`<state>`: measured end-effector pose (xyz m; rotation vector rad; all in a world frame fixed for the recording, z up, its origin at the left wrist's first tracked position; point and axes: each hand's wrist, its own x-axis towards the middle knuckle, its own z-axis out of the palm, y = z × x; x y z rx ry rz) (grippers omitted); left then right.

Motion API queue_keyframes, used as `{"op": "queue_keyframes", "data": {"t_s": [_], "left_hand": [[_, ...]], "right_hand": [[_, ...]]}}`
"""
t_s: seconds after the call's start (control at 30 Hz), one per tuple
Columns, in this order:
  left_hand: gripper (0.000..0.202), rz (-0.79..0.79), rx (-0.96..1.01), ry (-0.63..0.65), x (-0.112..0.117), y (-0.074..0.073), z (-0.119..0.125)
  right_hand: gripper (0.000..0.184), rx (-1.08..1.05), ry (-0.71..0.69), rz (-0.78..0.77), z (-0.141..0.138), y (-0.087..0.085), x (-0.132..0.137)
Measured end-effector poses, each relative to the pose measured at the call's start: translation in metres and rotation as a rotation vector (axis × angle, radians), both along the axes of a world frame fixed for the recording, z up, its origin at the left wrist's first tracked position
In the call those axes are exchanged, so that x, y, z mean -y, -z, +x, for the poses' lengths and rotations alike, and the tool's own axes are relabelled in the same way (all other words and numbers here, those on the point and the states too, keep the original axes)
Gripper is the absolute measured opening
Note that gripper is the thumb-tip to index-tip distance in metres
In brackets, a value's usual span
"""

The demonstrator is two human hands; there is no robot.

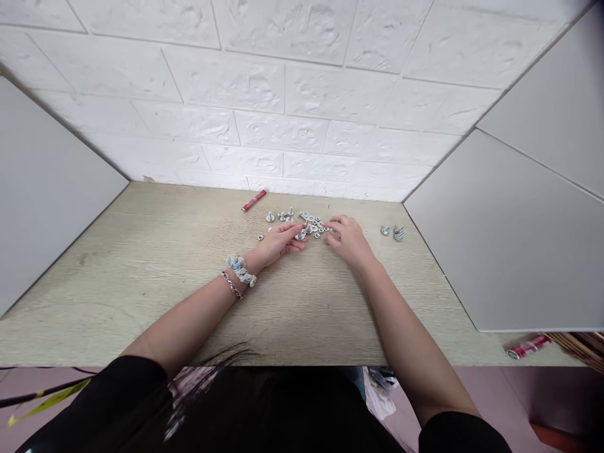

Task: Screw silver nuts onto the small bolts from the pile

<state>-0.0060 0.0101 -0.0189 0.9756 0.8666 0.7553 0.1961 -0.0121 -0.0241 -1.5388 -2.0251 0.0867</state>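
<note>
My left hand (282, 242) is closed, with a bolt (301, 236) carrying a washer pinched at its fingertips. My right hand (348, 240) reaches to the right edge of the pile of washers (314, 229) and nuts (317, 235). Its fingers are curved and apart, the fingertips touching or just above the small parts; nothing shows between them. Behind my left hand stand several bolts with washers (282, 216). One loose nut (260, 238) lies left of that hand.
A red marker-like tube (253, 200) lies near the white brick-patterned wall (264, 88). Several bolts with washers (399, 234) sit at the right. Grey panels (528, 233) flank the wooden tabletop (155, 251). Another red tube (528, 346) is by the front right edge.
</note>
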Motion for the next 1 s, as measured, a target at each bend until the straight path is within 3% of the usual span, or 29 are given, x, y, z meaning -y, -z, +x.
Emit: {"op": "queue_keyframes", "data": {"t_s": [0.23,0.63,0.87,1.0], "left_hand": [[0.02,0.01,-0.029,0.002,-0.005,0.007,0.001],[0.033,0.162,-0.119,0.029,-0.003,0.012,0.003],[0.023,0.289,-0.215,0.083,0.0,0.011,0.005],[0.014,0.408,-0.328,0.116,0.003,0.007,0.003]], "right_hand": [[0.017,0.154,0.01,-0.07,-0.005,0.011,-0.004],[0.009,0.143,-0.019,-0.099,-0.014,0.01,-0.002],[0.012,-0.078,-0.051,0.137,-0.029,0.002,0.005],[0.016,-0.097,-0.151,0.13,-0.036,0.004,0.007]]}}
